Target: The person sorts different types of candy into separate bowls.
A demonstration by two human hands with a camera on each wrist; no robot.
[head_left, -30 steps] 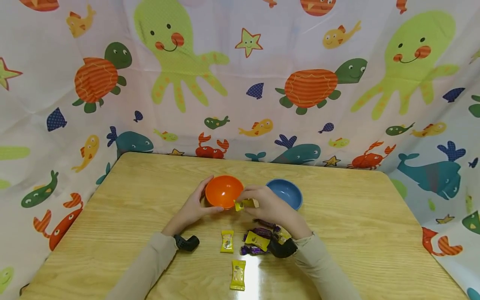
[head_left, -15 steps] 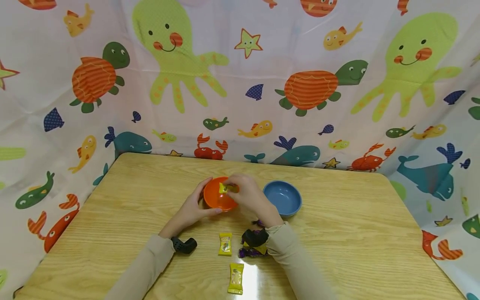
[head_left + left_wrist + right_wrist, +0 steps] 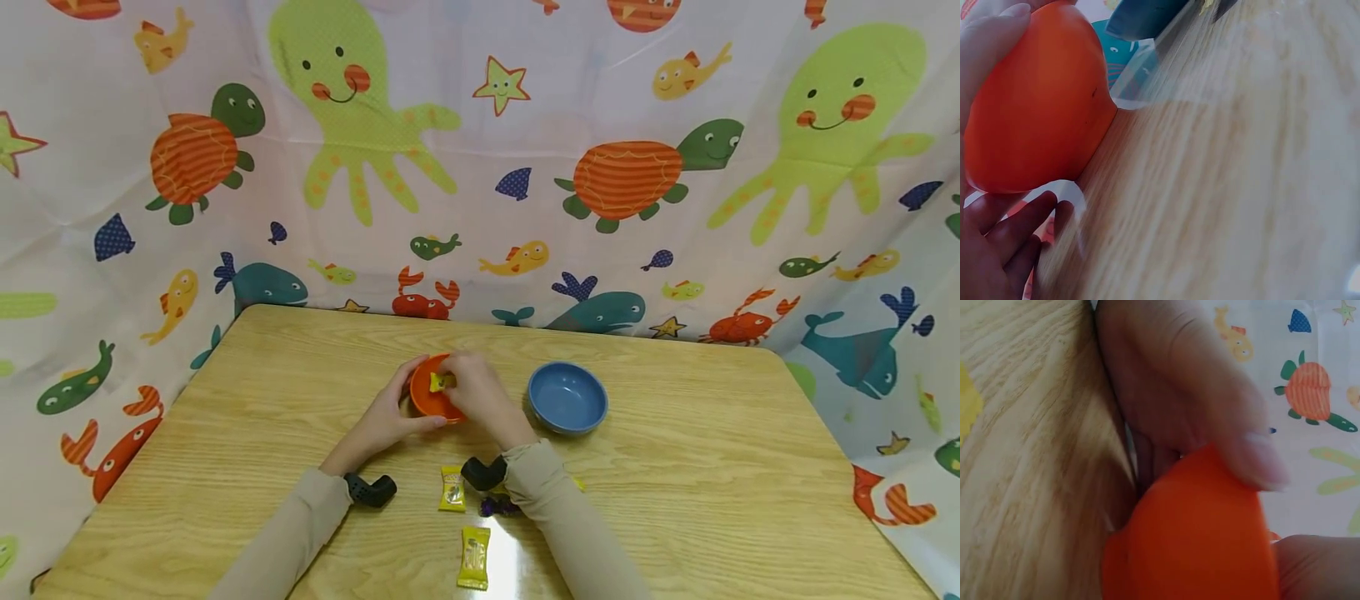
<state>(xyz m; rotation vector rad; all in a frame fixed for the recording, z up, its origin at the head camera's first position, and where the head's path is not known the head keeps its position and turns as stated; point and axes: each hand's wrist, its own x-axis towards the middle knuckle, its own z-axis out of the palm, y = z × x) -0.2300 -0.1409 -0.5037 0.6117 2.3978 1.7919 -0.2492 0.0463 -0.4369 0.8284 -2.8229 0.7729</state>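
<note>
Since a second ago, the right hand [image 3: 477,390] has carried the yellow candy [image 3: 437,382] from the orange bowl [image 3: 427,402]'s near-right edge to over its hollow, fingers pinched together on the wrapper. The left hand [image 3: 385,417] clamps the bowl's left side. The step seems to be putting candy in; the next move probably calls for loosening that pinch above the bowl while keeping it steady.

Wooden table [image 3: 712,433] with bowls [image 3: 425,401] and candies [image 3: 473,557]
</note>
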